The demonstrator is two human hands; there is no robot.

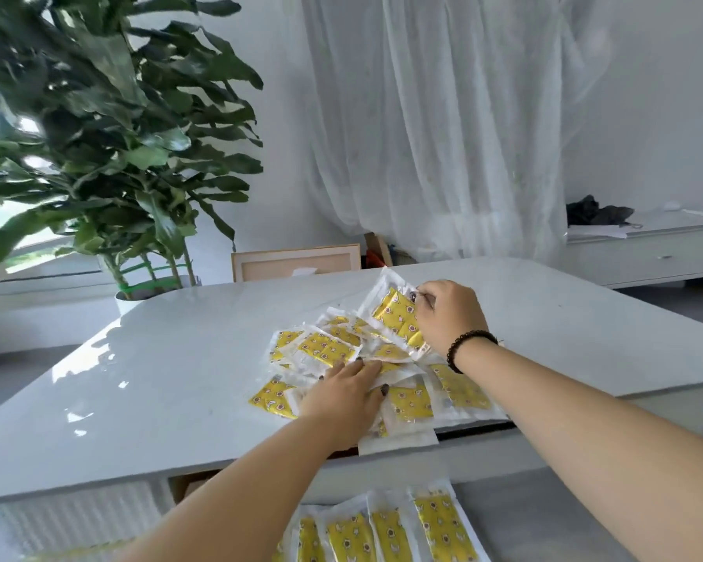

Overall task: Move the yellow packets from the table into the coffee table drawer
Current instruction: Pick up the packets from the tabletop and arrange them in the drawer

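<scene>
Nearest, a row of yellow packets point(386, 533) lies in the open drawer point(524, 521) below the table point(159, 379) edge. On the tabletop a loose pile point(329, 348) of packets sits near the front edge; left hand point(341, 399) rests flat on it, fingers straight. Further back, right hand point(449, 316) pinches one raised packet point(396, 314), tilted above the pile; plant point(110, 135) and curtain point(443, 115) beyond.
</scene>
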